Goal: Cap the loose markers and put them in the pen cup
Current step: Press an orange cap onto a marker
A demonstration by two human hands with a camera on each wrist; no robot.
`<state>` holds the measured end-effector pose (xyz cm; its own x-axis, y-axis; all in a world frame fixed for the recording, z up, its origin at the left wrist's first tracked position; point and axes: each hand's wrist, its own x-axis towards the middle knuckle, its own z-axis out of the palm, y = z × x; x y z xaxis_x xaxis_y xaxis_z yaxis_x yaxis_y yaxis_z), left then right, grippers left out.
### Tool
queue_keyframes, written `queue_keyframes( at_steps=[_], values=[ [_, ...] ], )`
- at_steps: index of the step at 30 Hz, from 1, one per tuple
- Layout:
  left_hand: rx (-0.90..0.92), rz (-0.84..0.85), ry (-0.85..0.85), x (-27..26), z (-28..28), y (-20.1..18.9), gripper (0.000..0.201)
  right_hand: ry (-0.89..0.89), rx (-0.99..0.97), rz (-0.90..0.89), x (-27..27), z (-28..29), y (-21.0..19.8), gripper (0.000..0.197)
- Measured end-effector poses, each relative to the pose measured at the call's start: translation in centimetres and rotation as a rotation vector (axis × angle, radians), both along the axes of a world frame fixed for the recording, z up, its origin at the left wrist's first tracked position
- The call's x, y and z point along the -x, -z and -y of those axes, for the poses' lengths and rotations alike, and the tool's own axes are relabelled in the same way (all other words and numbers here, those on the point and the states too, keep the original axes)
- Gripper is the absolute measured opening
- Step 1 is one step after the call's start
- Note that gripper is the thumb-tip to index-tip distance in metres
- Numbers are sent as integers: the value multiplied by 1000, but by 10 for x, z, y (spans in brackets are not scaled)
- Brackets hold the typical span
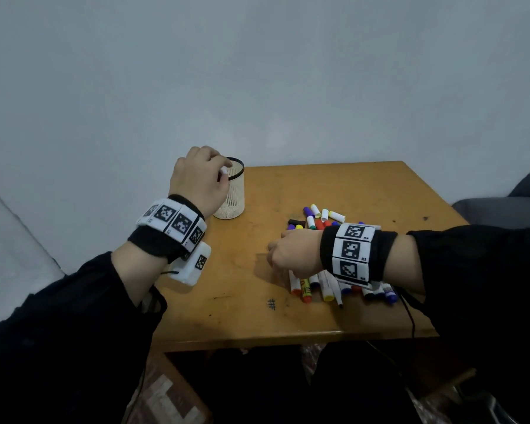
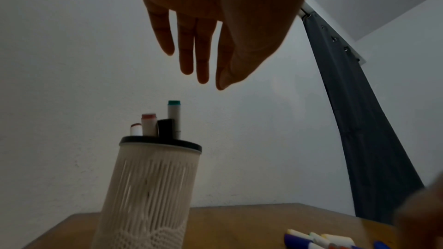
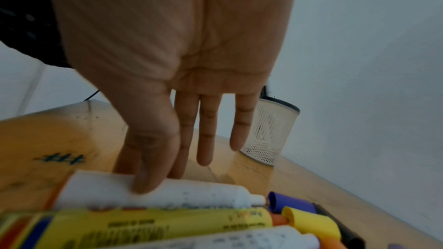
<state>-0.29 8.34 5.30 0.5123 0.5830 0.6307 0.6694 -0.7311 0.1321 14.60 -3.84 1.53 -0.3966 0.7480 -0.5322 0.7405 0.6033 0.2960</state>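
The white mesh pen cup (image 1: 231, 191) with a black rim stands at the table's far left. Several capped markers (image 2: 173, 116) stick out of the pen cup (image 2: 148, 186). My left hand (image 1: 202, 172) hovers just above them; the left hand (image 2: 199, 75) has straight fingers and holds nothing. My right hand (image 1: 276, 258) reaches down onto the pile of loose markers (image 1: 328, 289). There the right hand (image 3: 134, 177) pinches an uncapped white marker (image 3: 191, 194) between thumb and index finger, the other fingers straight. Loose caps (image 1: 315, 217) lie beyond the pile.
The wooden table (image 1: 288, 313) is small, with a wall right behind it. A purple cap (image 3: 290, 202) and a yellow cap (image 3: 309, 221) lie by the marker's tip. A dark curtain (image 2: 359, 120) hangs at the right. A black cable (image 1: 409, 313) trails off the front edge.
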Motion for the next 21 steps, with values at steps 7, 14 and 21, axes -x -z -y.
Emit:
queue_keyframes(
  at_steps=[7, 14, 21],
  values=[
    [86, 0, 46, 9, 29, 28, 18, -9, -61, -24, -4, 15, 1, 32],
    [100, -93, 103, -11, 42, 24, 19, 40, -180, -322, -9, 33, -12, 33],
    [171, -344, 120, -40, 41, 17, 24, 408, -376, -1126, -38, 65, -13, 32]
  ],
)
